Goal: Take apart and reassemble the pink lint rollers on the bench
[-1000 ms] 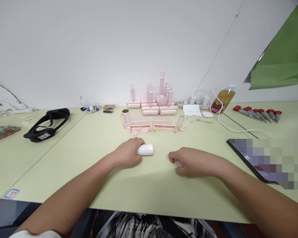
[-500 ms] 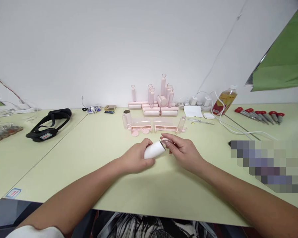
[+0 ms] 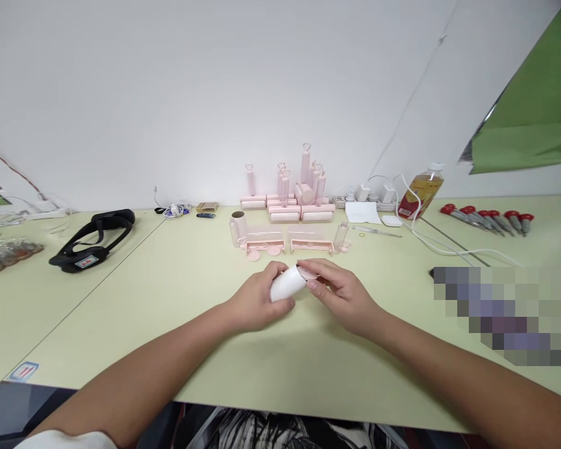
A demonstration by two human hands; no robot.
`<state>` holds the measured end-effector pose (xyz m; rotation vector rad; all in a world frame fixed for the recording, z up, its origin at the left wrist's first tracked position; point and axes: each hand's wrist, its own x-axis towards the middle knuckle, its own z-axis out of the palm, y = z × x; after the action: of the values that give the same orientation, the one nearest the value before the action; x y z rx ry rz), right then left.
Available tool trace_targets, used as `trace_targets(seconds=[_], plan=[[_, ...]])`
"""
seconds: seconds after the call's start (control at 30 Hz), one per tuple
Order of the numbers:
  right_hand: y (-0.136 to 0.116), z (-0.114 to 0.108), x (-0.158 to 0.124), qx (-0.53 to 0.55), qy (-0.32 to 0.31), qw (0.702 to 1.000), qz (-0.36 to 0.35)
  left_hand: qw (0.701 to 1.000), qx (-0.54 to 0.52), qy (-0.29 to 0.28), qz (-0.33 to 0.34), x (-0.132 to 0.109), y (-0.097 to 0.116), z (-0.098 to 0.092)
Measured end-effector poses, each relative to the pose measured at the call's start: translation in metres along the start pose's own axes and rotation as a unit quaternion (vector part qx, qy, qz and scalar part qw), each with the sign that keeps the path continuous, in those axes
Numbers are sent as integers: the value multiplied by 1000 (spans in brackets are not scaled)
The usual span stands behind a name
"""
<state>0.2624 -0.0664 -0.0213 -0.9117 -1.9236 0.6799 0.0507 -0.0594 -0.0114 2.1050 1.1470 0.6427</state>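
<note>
Head view: pink cap partly hidden by right hand.

So the white roll is looking like smooth, slightly glossy paper, and the pink end cap is showing smooth plastic. The bench is coming across smooth and pretty matt. Drink bottle is looking like clear shiny plastic, while the green sheet is reading as wrinkly cloth.

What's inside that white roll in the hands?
The inside of the white roll can't be seen: the right hand holds a pink disc against one end, leaving just a thin dark edge showing, and the left hand hides the other end.
</note>
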Motion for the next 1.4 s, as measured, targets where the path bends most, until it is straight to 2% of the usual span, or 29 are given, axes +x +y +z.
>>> trace_targets(seconds=[0.13, 0.4, 0.57, 0.73, 0.9, 1.17, 1.27, 1.4], plan=[[-2, -1, 0, 31, 7, 999, 28, 1000, 10, 11, 7, 0, 1, 0], [-8, -3, 1, -21, 35, 998, 45, 999, 28, 27, 9, 0, 0, -1], [-7, -2, 1, -10, 68, 997, 42, 999, 23, 21, 11, 0, 0, -1], [-6, 0, -2, 7, 51, 996, 67, 1000, 22, 18, 13, -1, 1, 1], [-3, 1, -2, 36, 40, 998, 45, 999, 22, 13, 21, -1, -1, 2], [-4, 1, -2, 32, -20, 997, 63, 998, 21, -7, 50, -1, -2, 2], [-4, 0, -2, 31, 13, 999, 30, 999, 20, 4, 41, -1, 0, 0], [-5, 0, -4, 10, 110, 993, -31, 999, 20, 18, 24, -1, 1, -1]])
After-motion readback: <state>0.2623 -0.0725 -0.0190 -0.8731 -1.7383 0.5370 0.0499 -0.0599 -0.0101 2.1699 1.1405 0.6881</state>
